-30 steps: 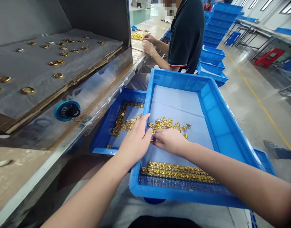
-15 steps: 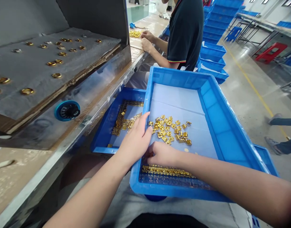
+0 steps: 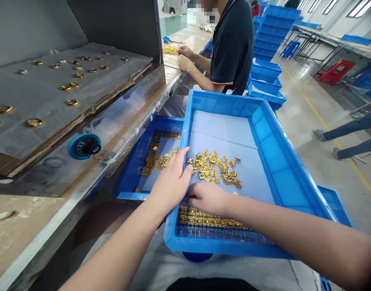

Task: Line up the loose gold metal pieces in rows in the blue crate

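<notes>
Gold pieces (image 3: 214, 167) — loose heap mid-floor of blue tray (image 3: 273, 133), just beyond both hands. Right hand (image 3: 208, 197) nearer, fingers curled, seemingly pinching one; left hand (image 3: 171, 184) flat, open, on the left rim.

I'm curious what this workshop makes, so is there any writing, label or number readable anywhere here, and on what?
Nothing can be read.
Round blue-rimmed black dial on the steel bench front: pale marks around its face, too small to read.
Small gold metal pieces in the blue plastic tray: no legible marking.
</notes>
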Demonstrator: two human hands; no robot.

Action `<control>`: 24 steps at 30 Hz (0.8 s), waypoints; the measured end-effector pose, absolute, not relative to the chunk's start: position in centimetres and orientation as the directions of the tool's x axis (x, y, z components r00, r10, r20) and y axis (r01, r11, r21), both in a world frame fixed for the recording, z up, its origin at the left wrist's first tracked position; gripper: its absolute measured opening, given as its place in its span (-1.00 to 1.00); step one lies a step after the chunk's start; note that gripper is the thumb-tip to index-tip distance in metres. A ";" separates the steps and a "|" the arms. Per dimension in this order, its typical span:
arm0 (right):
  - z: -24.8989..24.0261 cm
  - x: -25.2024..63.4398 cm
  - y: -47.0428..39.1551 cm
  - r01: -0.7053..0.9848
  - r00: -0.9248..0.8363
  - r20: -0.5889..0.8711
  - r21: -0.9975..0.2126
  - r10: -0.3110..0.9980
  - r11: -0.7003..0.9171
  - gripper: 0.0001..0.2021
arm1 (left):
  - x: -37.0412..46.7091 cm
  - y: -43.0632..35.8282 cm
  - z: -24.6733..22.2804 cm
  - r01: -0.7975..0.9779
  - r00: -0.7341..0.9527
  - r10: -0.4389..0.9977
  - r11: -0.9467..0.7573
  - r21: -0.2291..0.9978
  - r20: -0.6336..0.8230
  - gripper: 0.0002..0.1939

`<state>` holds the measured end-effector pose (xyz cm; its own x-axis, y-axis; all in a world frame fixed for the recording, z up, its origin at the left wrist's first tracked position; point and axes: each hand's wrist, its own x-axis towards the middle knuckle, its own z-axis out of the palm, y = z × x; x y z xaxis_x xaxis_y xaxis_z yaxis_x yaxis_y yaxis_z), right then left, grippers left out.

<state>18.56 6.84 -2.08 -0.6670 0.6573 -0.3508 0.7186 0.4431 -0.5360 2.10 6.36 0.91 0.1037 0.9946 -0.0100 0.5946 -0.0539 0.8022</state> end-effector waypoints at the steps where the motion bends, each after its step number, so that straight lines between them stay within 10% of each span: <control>1: -1.8 18.8 7.3 0.723 -0.658 -0.324 -0.523 0.679 0.451 -0.78 | 2.1 6.4 0.9 0.591 0.105 0.994 -0.055 0.805 -0.009 -0.47; 12: -1.3 19.7 13.5 0.733 -0.678 -0.165 -0.083 0.716 0.675 -0.82 | 1.9 6.1 0.9 0.553 0.115 0.993 -0.030 0.833 -0.041 -0.47; 24: -1.4 17.8 7.3 0.737 -0.675 -0.333 -0.345 0.659 0.581 -0.82 | 1.9 6.2 0.8 0.564 0.111 0.994 -0.045 0.824 -0.022 -0.47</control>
<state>17.77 7.33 -1.41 -0.6747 0.6589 -0.3328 0.7373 0.5805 -0.3454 1.87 6.23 0.79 0.1115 0.9935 -0.0222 0.5643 -0.0449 0.8244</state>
